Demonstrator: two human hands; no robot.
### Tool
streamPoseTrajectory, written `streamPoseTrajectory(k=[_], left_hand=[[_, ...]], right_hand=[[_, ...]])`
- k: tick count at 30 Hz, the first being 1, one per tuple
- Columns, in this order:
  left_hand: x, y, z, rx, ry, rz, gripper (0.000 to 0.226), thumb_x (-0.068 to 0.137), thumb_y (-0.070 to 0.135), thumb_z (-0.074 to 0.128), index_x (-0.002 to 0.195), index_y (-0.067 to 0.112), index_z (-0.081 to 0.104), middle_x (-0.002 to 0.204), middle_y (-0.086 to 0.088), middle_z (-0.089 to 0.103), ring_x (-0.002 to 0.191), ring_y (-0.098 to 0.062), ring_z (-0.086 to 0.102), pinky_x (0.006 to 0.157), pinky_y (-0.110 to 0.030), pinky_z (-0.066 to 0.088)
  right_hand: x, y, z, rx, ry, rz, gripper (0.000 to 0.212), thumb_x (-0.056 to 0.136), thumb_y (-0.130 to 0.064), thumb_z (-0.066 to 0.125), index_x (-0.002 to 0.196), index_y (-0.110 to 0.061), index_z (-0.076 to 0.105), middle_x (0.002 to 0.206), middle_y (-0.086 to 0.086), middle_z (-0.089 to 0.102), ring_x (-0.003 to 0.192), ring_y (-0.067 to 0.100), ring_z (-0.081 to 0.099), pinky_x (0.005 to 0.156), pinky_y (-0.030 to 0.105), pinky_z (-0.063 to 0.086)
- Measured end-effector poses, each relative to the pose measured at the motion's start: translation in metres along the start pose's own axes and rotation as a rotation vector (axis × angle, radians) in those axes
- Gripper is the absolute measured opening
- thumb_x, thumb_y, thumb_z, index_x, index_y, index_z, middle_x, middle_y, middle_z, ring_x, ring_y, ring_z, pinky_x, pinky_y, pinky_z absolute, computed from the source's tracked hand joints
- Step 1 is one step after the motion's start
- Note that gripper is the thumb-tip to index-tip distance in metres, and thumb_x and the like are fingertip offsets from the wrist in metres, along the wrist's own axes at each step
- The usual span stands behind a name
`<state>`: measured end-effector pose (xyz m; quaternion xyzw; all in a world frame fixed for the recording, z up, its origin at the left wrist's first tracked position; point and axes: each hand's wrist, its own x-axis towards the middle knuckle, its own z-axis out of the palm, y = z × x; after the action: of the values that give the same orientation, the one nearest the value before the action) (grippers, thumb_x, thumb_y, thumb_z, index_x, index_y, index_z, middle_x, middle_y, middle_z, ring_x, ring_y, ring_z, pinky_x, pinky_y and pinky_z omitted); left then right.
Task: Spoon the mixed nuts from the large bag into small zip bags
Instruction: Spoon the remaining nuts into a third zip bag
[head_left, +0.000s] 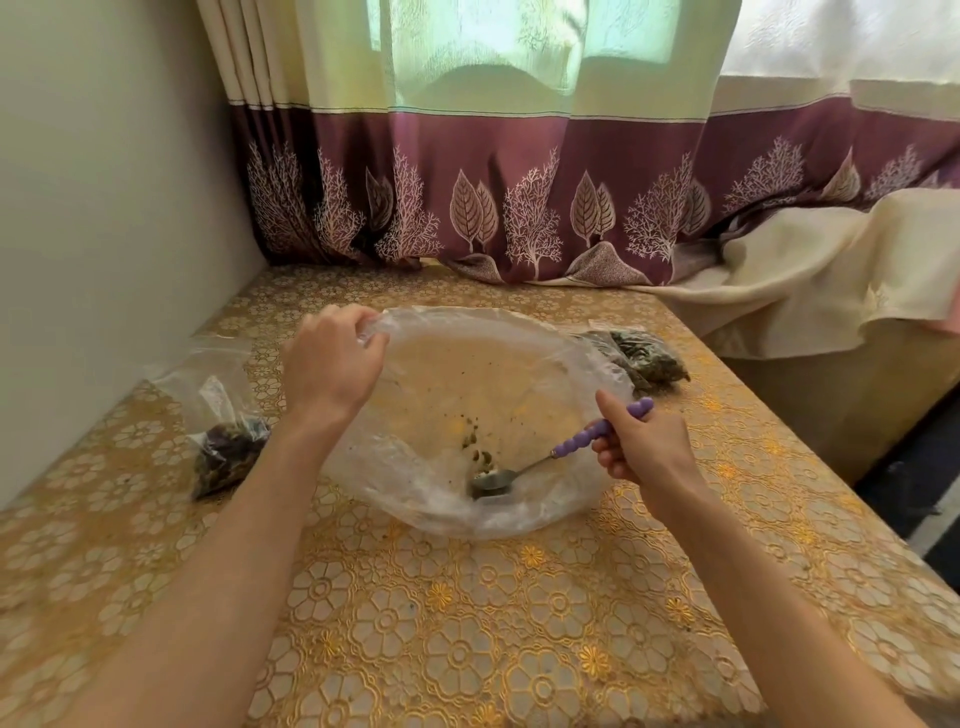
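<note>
The left hand (332, 358) pinches the large bag (467, 415) rim at ten o'clock. The last nuts (480, 457) lie low in the bag, and the spoon (524, 467) runs toward two o'clock into the right hand's (644, 441) grip.

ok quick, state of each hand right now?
Left hand: closed, gripping the rim of the large bag.
Right hand: closed, holding the purple-handled spoon, bowl inside the bag.

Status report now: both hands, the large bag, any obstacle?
Left hand grips large bag rim, held open. Right hand holds purple spoon, bowl among last nuts. Nothing blocking.
</note>
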<state>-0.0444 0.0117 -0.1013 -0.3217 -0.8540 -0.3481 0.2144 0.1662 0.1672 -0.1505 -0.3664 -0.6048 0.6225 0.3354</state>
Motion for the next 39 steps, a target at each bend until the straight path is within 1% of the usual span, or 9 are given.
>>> streamPoseTrajectory(k=[7, 10, 13, 17, 22, 25, 29, 36, 39], left_hand=[[-0.005, 0.014, -0.011, -0.043, 0.032, 0.110, 0.027, 0.090, 0.024, 0.058, 0.114, 0.014, 0.064, 0.104, -0.008, 0.063, 0.097, -0.023, 0.050, 0.084, -0.038, 0.039], [-0.009, 0.021, -0.016, -0.072, 0.064, 0.157, 0.026, 0.089, 0.022, 0.059, 0.113, 0.012, 0.064, 0.102, -0.007, 0.063, 0.092, -0.016, 0.044, 0.080, -0.028, 0.033], [-0.013, 0.029, -0.021, -0.098, 0.068, 0.190, 0.027, 0.089, 0.021, 0.060, 0.114, 0.011, 0.064, 0.103, -0.007, 0.063, 0.095, -0.020, 0.048, 0.079, -0.021, 0.030], [-0.017, 0.036, -0.027, -0.132, 0.064, 0.238, 0.027, 0.089, 0.020, 0.060, 0.113, 0.010, 0.064, 0.102, -0.007, 0.064, 0.093, -0.014, 0.046, 0.080, -0.016, 0.028], [-0.019, 0.042, -0.034, -0.189, 0.040, 0.245, 0.026, 0.089, 0.018, 0.061, 0.113, 0.009, 0.065, 0.104, -0.007, 0.064, 0.099, -0.022, 0.052, 0.085, -0.020, 0.034], [-0.023, 0.045, -0.037, -0.218, 0.026, 0.246, 0.027, 0.089, 0.018, 0.061, 0.114, 0.009, 0.064, 0.105, -0.007, 0.064, 0.101, -0.023, 0.054, 0.090, -0.029, 0.041], [-0.026, 0.046, -0.041, -0.258, 0.015, 0.235, 0.026, 0.089, 0.018, 0.061, 0.114, 0.008, 0.064, 0.105, -0.008, 0.064, 0.102, -0.025, 0.055, 0.092, -0.039, 0.044], [-0.026, 0.045, -0.045, -0.262, 0.026, 0.219, 0.026, 0.090, 0.018, 0.060, 0.113, 0.008, 0.064, 0.105, -0.007, 0.064, 0.102, -0.023, 0.055, 0.091, -0.035, 0.043], [-0.027, 0.044, -0.046, -0.268, 0.029, 0.215, 0.025, 0.090, 0.019, 0.060, 0.113, 0.008, 0.064, 0.105, -0.007, 0.064, 0.101, -0.023, 0.056, 0.090, -0.034, 0.043]], right_hand=[[-0.001, 0.003, 0.004, 0.032, 0.016, -0.044, 0.045, 0.095, -0.025, 0.054, 0.060, 0.000, 0.065, 0.061, 0.014, 0.070, 0.039, 0.006, 0.048, 0.035, 0.015, 0.036], [-0.002, 0.005, 0.003, 0.073, -0.013, -0.003, 0.043, 0.096, -0.026, 0.053, 0.065, 0.002, 0.065, 0.069, 0.018, 0.072, 0.041, 0.008, 0.050, 0.038, 0.015, 0.040], [-0.003, 0.007, 0.003, 0.128, -0.033, 0.032, 0.041, 0.097, -0.024, 0.052, 0.075, 0.008, 0.065, 0.070, 0.018, 0.072, 0.041, 0.007, 0.053, 0.039, 0.015, 0.043], [-0.004, 0.011, 0.002, 0.163, -0.043, 0.066, 0.042, 0.096, -0.022, 0.053, 0.066, 0.003, 0.068, 0.070, 0.016, 0.073, 0.044, 0.007, 0.055, 0.040, 0.015, 0.045], [-0.005, 0.013, 0.000, 0.231, -0.092, 0.132, 0.042, 0.096, -0.023, 0.053, 0.097, 0.017, 0.063, 0.079, 0.017, 0.073, 0.049, 0.007, 0.058, 0.046, 0.015, 0.049], [-0.007, 0.012, -0.001, 0.286, -0.141, 0.144, 0.046, 0.096, -0.022, 0.053, 0.108, 0.022, 0.057, 0.086, 0.021, 0.073, 0.052, 0.007, 0.060, 0.049, 0.015, 0.051], [-0.008, 0.009, -0.002, 0.354, -0.187, 0.191, 0.044, 0.096, -0.021, 0.052, 0.115, 0.019, 0.053, 0.090, 0.022, 0.072, 0.053, 0.008, 0.060, 0.050, 0.016, 0.052], [-0.008, 0.004, 0.002, 0.448, -0.218, 0.242, 0.051, 0.097, -0.021, 0.050, 0.121, 0.024, 0.046, 0.100, 0.026, 0.069, 0.055, 0.008, 0.059, 0.049, 0.014, 0.050], [-0.007, 0.004, 0.004, 0.471, -0.206, 0.248, 0.046, 0.096, -0.020, 0.051, 0.117, 0.021, 0.051, 0.104, 0.029, 0.067, 0.054, 0.008, 0.059, 0.047, 0.014, 0.050]])
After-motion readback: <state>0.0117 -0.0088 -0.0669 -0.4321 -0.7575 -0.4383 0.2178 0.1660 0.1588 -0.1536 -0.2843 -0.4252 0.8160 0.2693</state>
